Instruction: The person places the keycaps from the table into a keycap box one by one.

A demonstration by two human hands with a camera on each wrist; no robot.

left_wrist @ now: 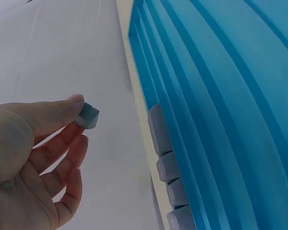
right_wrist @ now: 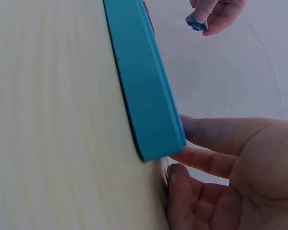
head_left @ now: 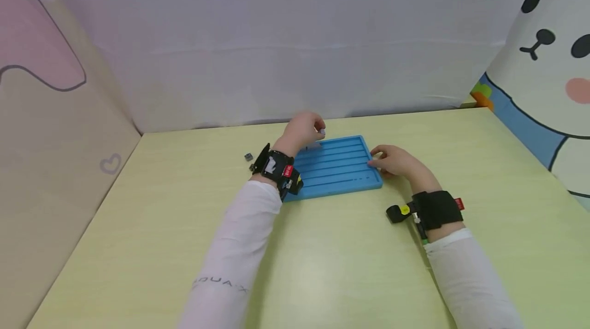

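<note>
A blue grooved tray (head_left: 338, 167) lies flat on the pale yellow table (head_left: 322, 257). My left hand (head_left: 308, 130) hovers over its far left corner and pinches a small grey keycap (left_wrist: 88, 115) between thumb and fingertips. A few grey keycaps (left_wrist: 164, 158) sit in a row in the tray's (left_wrist: 221, 96) far groove, below the held one. My right hand (head_left: 392, 161) rests on the table at the tray's right end. Its fingers (right_wrist: 206, 136) lie fairly straight and touch the tray's (right_wrist: 144, 91) corner. The held keycap (right_wrist: 197, 22) also shows at the top of the right wrist view.
A small dark keycap (head_left: 249, 156) lies on the table left of the tray. White and cartoon-printed panels wall in the table on the back, left and right. Both wrists carry black camera straps.
</note>
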